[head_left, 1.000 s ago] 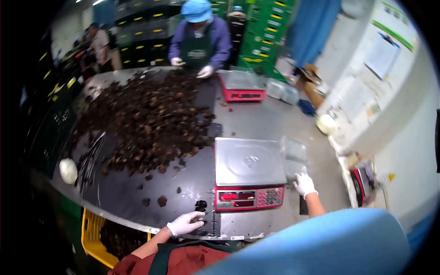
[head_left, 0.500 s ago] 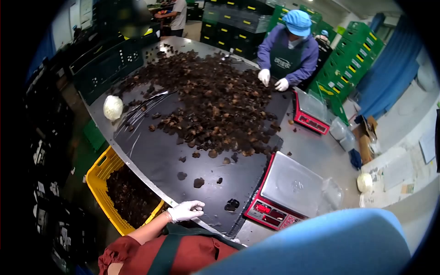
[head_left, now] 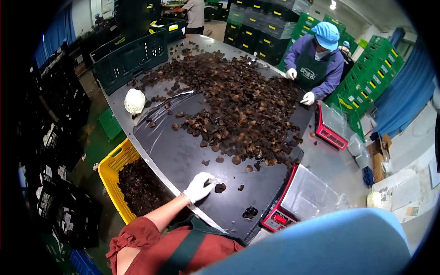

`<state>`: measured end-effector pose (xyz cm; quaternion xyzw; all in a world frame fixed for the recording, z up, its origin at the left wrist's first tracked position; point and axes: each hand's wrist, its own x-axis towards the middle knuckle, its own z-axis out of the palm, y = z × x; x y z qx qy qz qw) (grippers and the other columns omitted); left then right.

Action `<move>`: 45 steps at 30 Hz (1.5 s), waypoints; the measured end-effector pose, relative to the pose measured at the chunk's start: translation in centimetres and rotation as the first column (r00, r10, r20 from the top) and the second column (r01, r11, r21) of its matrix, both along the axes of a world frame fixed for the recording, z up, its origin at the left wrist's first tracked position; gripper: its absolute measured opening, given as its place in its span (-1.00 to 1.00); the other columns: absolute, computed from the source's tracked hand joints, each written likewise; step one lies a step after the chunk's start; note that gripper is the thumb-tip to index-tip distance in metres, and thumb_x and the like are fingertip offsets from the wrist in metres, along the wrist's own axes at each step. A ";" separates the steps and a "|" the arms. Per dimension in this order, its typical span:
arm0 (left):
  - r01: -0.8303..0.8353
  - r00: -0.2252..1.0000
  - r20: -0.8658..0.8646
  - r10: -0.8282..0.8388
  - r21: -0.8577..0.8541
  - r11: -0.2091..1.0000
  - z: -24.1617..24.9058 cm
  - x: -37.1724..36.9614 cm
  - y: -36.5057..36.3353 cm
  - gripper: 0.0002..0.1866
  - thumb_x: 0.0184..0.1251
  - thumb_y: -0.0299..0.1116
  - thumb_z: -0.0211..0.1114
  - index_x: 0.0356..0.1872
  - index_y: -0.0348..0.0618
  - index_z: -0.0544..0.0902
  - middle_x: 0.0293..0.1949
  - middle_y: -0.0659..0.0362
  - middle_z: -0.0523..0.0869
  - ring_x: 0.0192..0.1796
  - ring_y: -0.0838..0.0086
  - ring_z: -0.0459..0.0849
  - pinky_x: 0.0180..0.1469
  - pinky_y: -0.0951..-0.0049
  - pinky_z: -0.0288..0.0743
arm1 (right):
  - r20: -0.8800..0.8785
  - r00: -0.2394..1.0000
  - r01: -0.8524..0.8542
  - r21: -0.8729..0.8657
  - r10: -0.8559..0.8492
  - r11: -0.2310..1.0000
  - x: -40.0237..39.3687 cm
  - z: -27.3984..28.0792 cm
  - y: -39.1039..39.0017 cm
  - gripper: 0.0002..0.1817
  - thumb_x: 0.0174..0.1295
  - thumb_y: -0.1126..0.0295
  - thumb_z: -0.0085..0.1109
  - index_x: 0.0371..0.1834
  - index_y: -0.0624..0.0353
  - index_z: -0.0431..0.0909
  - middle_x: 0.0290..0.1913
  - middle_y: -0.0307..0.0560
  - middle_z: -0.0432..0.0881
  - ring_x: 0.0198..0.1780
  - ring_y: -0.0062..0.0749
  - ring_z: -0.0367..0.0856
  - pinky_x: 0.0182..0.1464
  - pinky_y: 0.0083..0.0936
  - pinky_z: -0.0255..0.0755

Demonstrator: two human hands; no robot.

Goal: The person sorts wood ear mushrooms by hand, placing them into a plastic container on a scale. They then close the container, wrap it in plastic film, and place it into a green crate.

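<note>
My left hand (head_left: 200,187), in a white glove, reaches over the near left edge of the dark table surface (head_left: 183,156). Its fingers are slightly bent, with a gap showing between them. Just right of the fingertips lies a dark brown, mushroom-like piece (head_left: 220,188), with a smaller piece (head_left: 240,187) beyond it. What is under the palm is hidden. Farther up the table spreads a big heap of similar brown pieces (head_left: 247,110). A glossy black clump (head_left: 250,212) rests near the front. My right hand is out of view; a blue shape covers the lower right.
Beside the table, a yellow basket (head_left: 110,170) holds dark pieces. A red scale (head_left: 280,219) stands at right, another scale (head_left: 331,137) beyond it. A pale round bundle (head_left: 134,101) sits on the left edge near a green crate (head_left: 133,59). Across stands a co-worker (head_left: 316,59) in white gloves.
My left hand has moved from the table's edge inward over the surface, covering a spot where a loose piece lay. The view has shifted. The co-worker's hands have moved apart.
</note>
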<state>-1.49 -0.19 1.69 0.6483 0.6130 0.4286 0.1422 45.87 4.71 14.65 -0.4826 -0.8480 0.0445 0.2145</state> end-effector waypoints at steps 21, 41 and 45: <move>0.216 0.896 -0.414 -0.160 0.092 0.972 -1.2 -0.1 10.0 -0.48 -0.02 -0.06 0.32 0.05 0.10 0.60 0.15 -0.10 0.43 0.12 -0.03 0.39 0.15 -0.10 0.24 | -0.190 0.959 -0.250 -0.214 0.211 0.944 -18.8 -3.2 3.1 -0.72 0.08 0.39 0.32 -0.11 0.13 0.62 -0.15 -0.03 0.65 -0.07 -0.13 0.59 0.05 -0.28 0.44; -0.076 0.949 -0.308 0.071 -0.003 0.997 -2.0 -6.8 0.1 -0.66 -0.02 -0.28 0.43 -0.15 -0.03 0.64 0.26 -0.17 0.40 0.27 -0.19 0.32 0.26 -0.13 0.24 | -0.057 0.942 -0.335 -0.166 0.330 0.927 -25.0 -11.8 1.2 -0.49 0.10 0.20 0.25 0.20 -0.17 0.54 0.29 0.10 0.38 0.31 0.15 0.28 0.36 0.16 0.06; -0.201 0.931 -0.320 0.176 -0.044 0.979 -1.0 -5.5 -1.1 -0.61 -0.02 -0.26 0.45 -0.09 0.01 0.64 0.29 -0.15 0.37 0.32 -0.18 0.27 0.30 -0.11 0.20 | -0.092 0.982 -0.182 -0.177 0.168 0.967 -22.1 -12.1 -1.7 -0.54 -0.01 0.28 0.33 0.06 -0.13 0.62 0.25 0.05 0.42 0.28 0.13 0.30 0.35 0.16 0.07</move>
